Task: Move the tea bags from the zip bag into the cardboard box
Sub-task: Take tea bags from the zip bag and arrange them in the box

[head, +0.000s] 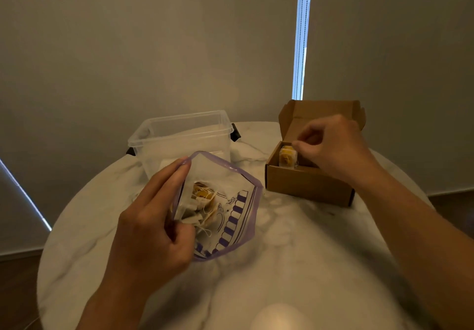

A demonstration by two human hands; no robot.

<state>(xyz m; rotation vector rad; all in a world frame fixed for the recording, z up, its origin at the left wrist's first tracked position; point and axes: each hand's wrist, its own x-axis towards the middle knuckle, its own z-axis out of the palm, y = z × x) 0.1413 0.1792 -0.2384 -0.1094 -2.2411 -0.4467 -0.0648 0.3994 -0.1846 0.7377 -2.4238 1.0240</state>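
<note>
**Tea bag going into box – bag held open**

Right hand point(331, 145) has its fingers curled, thumb and forefinger pinching the top of one yellow-tagged tea bag point(287, 157), which hangs just below the fingertips, inside the near-left corner of the cardboard box point(302, 183). Left hand point(154, 229) grips the rim of the zip bag point(230, 201), holding its mouth open toward the right hand; several tea bags point(205, 201) lie in a tangle of strings just beyond the left fingers.

Risks: strings in the bag look knotted together, so the next pull may drag out two or more, or snag. A loose release could leave the held tea bag hooked on the box wall beneath the hand.

Room: the lid flap point(320, 110) stands up behind the right hand, so entry is from above and the front only. The clear plastic container point(179, 134) sits just past the left hand, close to the bag mouth. Between the two hands the table point(295, 240) is bare marble – a short path. The table's round edge curves behind the box.
</note>
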